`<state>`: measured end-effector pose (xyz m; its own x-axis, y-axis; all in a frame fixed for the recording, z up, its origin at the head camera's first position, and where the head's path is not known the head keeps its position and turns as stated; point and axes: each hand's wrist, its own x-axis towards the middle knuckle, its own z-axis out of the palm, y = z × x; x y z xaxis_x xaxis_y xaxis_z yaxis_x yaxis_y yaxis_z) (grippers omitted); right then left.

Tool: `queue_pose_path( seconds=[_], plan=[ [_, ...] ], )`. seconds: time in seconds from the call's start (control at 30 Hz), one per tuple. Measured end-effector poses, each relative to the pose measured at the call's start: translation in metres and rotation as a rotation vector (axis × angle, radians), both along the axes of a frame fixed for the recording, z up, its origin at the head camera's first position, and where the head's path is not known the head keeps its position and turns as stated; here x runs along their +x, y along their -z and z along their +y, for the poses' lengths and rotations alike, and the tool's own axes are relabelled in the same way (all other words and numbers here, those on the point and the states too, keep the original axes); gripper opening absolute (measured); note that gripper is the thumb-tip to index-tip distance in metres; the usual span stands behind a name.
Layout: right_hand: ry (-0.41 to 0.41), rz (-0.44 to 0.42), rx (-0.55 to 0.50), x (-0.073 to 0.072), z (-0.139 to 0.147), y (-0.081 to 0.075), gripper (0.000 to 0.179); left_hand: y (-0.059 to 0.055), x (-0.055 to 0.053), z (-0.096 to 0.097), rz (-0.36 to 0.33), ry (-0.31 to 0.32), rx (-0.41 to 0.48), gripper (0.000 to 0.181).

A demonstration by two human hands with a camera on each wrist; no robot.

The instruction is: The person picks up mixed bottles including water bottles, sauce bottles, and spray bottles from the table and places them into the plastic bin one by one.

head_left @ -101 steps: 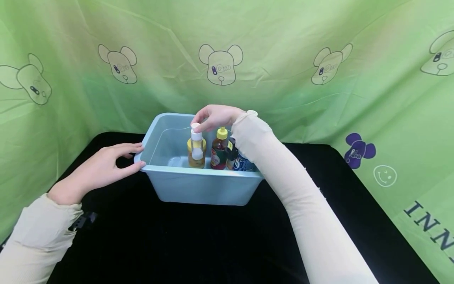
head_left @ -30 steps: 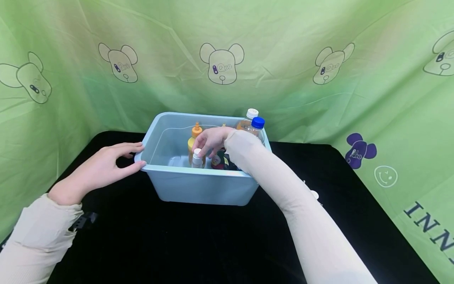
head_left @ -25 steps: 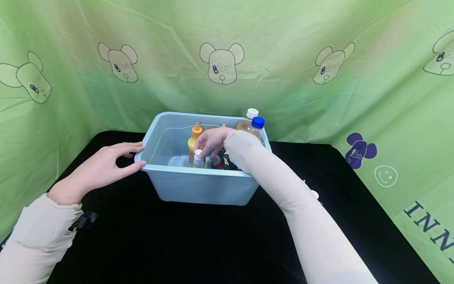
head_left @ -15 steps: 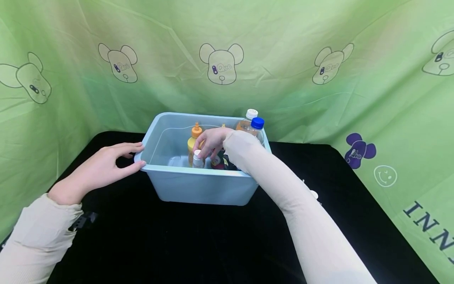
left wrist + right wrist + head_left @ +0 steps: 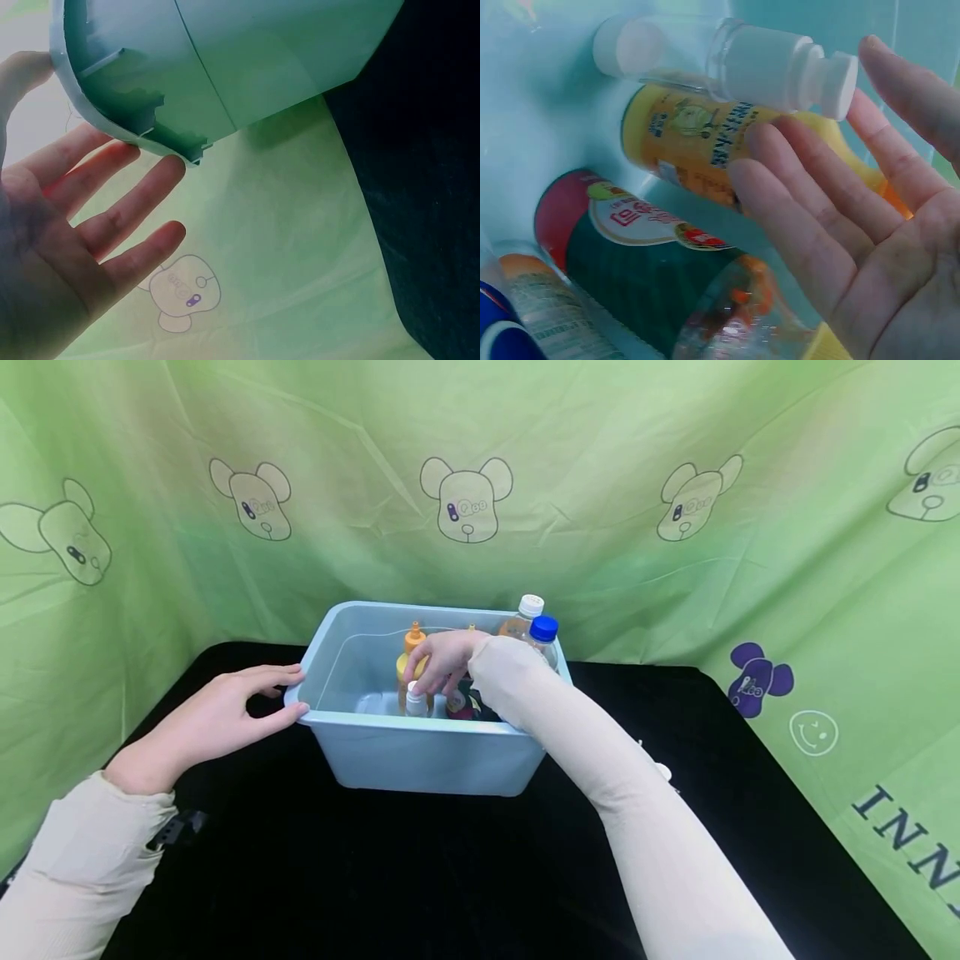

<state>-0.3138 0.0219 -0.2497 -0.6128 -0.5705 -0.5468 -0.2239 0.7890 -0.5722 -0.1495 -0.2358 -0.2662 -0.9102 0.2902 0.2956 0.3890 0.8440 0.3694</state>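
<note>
A light blue plastic tub (image 5: pixel 435 756) stands on the black cloth. My left hand (image 5: pixel 225 714) touches the tub's left rim with thumb and fingertips; the left wrist view shows those fingers extended along the rim (image 5: pixel 112 129). Inside the tub, my right hand (image 5: pixel 446 658) is around the top of a small clear bottle with a white pump top (image 5: pixel 769 67). Its fingers are extended and its thumb stands apart from the white cap. Behind this bottle is a yellow squeeze bottle (image 5: pixel 694 139) with an orange nozzle. Beside that is a sauce bottle (image 5: pixel 645 259) with a green label.
At the tub's right end stand a white-capped bottle (image 5: pixel 517 623) and a blue-capped bottle (image 5: pixel 543 630). A small white object (image 5: pixel 663 771) lies right of the tub, partly behind the right sleeve. A green printed curtain (image 5: pixel 592 560) hangs behind the black-covered table (image 5: pixel 360 877).
Compared with 3.4 seconds ago, the right hand and the pump-top bottle are lower in the tub. The fingers that held its cap have loosened. The left hand stays at the rim.
</note>
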Motion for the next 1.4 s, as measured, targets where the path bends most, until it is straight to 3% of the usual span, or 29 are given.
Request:
queue_pose_path(
  seconds=[0.27, 0.43, 0.67, 0.83, 1.03, 1.4],
  plan=[
    [-0.057, 0.092, -0.069, 0.005, 0.001, -0.023, 0.035, 0.001, 0.0, 0.0, -0.007, -0.004, 0.004, 0.049],
    [-0.087, 0.102, -0.203, 0.009, 0.007, -0.048, 0.034, 0.001, 0.0, 0.0, 0.003, -0.012, 0.0, 0.049],
    [-0.056, 0.104, -0.391, 0.022, 0.024, -0.087, 0.032, 0.001, 0.0, 0.001, -0.002, -0.012, 0.014, 0.049],
    [-0.038, 0.137, -0.504, 0.032, 0.044, -0.104, 0.033, 0.001, 0.0, 0.0, -0.013, -0.016, 0.02, 0.05],
    [-0.011, 0.179, -0.565, 0.044, 0.074, -0.11, 0.036, 0.0, 0.0, 0.0, -0.003, -0.01, 0.013, 0.05],
    [0.071, 0.254, -0.639, 0.065, 0.14, -0.099, 0.033, 0.0, 0.001, -0.001, 0.004, -0.012, 0.001, 0.051]
  ],
)
